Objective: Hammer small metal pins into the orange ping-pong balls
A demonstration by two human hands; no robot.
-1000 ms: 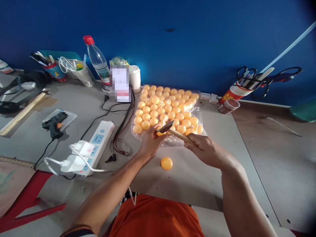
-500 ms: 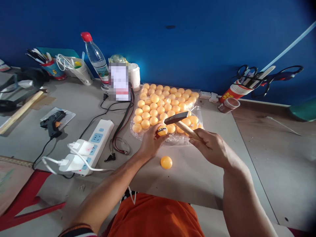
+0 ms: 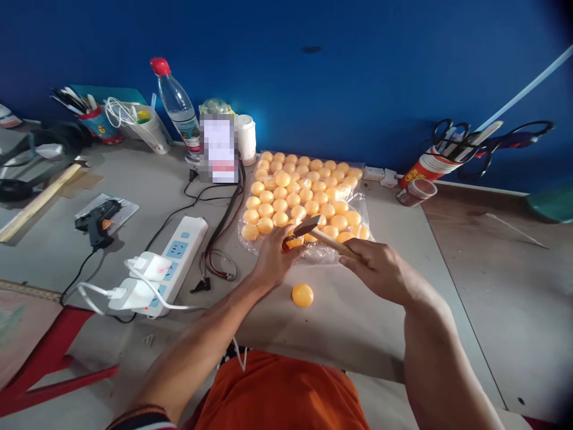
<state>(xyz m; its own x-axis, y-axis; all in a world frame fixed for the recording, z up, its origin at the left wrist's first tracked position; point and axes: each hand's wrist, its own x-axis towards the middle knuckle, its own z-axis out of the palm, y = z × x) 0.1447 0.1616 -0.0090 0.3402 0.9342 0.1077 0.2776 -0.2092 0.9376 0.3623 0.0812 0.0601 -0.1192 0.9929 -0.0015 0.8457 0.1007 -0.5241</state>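
So the hammer (image 3: 308,227) is back down. Half a second ago its head was lifted clear, and now it sits right on the held ball (image 3: 294,242), so I'd call this the landing of another light tap, not a big swing. The left hand (image 3: 271,260) has barely moved, fingers pinching that orange ball just above the counter (image 3: 358,322). The right hand (image 3: 378,269) has its fingers wrapped tight round the wooden handle. A loose ball (image 3: 302,295) stays put at 6 o'clock from the held one, and the bag of balls (image 3: 308,188) is at 12 o'clock.

As for writing, not much luck. The red cup (image 3: 425,170) at 2 o'clock has yellow lettering too small to read, same with the bottle (image 3: 179,113) label at 10 o'clock.
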